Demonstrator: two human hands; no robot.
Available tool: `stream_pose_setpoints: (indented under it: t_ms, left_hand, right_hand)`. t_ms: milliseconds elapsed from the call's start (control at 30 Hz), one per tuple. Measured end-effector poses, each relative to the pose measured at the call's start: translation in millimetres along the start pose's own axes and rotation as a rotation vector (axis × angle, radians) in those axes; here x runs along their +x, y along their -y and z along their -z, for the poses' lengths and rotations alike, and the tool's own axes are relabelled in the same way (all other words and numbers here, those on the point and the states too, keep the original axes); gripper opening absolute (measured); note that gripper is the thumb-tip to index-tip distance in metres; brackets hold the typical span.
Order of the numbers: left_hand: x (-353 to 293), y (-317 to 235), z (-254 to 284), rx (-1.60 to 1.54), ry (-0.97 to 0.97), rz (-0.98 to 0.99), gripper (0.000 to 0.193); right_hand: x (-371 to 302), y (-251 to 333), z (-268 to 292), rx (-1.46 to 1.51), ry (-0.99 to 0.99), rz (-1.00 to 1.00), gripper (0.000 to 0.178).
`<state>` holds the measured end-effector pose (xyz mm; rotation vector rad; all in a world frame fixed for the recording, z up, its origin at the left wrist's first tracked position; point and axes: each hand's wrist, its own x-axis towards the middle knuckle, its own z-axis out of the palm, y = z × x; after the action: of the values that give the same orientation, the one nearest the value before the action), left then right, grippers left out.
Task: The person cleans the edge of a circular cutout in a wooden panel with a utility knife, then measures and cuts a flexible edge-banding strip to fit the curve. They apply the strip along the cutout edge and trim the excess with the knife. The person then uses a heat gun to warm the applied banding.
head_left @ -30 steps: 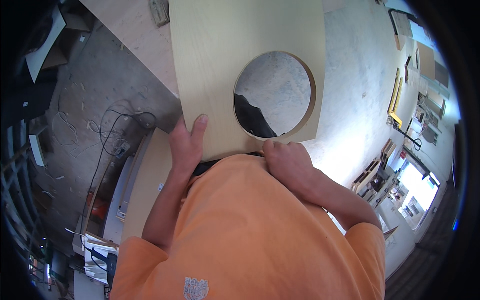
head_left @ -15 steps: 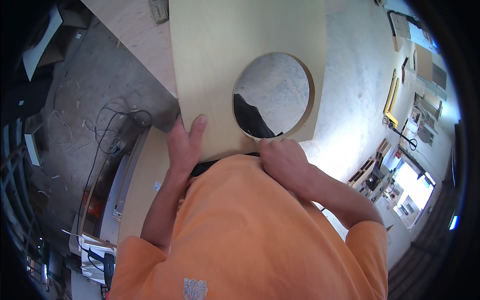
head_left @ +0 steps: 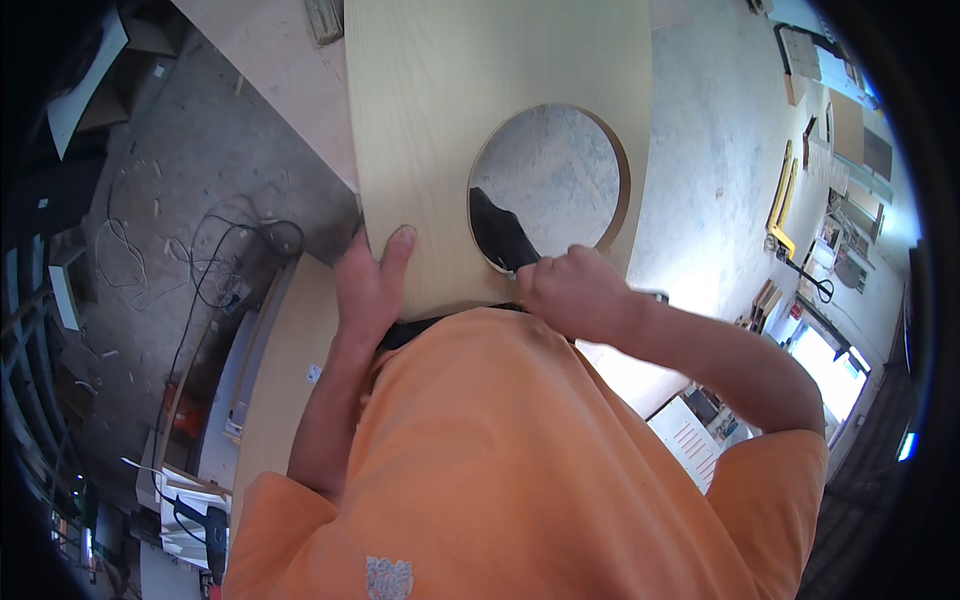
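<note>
A pale wood-grain board [head_left: 420, 120] with a large round cut-out extends away from my body. My left hand [head_left: 372, 280] grips its near left edge, thumb on the top face and fingers hidden beneath. At the near rim of the round hole [head_left: 624, 180], my right hand [head_left: 575, 290] is closed in a fist. Whatever lies inside that fist is mostly hidden; a small dark tip shows beside the fingers. Through the hole I see the pale floor and a dark shape, perhaps my trouser leg or shoe.
A pinkish panel [head_left: 290, 90] lies beyond the board on the left, with a small block-like object [head_left: 323, 20] on it. Cables [head_left: 215, 255] tangle on the floor at left. Another wooden panel [head_left: 290, 350] stands by my left arm. A yellow tool [head_left: 780, 205] lies far right.
My right hand has moved slightly up and right along the hole's near rim, its elbow swinging outward. The board has shifted very little, and my left hand keeps its grip.
</note>
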<state>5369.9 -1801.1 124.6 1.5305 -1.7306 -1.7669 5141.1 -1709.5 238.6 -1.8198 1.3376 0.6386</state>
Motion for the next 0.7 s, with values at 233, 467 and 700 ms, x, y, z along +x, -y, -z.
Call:
stream_pose_setpoints:
  t_ms: [233, 467, 700]
  left_hand:
    - [-1.0, -6.9, 2.2, 0.007, 0.005, 0.035, 0.049]
    - [-1.8, -2.3, 1.8, 0.009, -0.012, 0.02, 0.052]
    - [0.9, -0.8, 4.3, -0.021, 0.022, 0.04, 0.054]
  right_hand:
    - [-3.3, 9.8, 11.9, 0.209, 0.079, -0.207, 0.011]
    - [1.2, 25.2, -0.5, 0.344, 0.079, -0.322, 0.01]
    - [5.5, 38.4, -4.0, 0.257, 0.029, -0.369, 0.012]
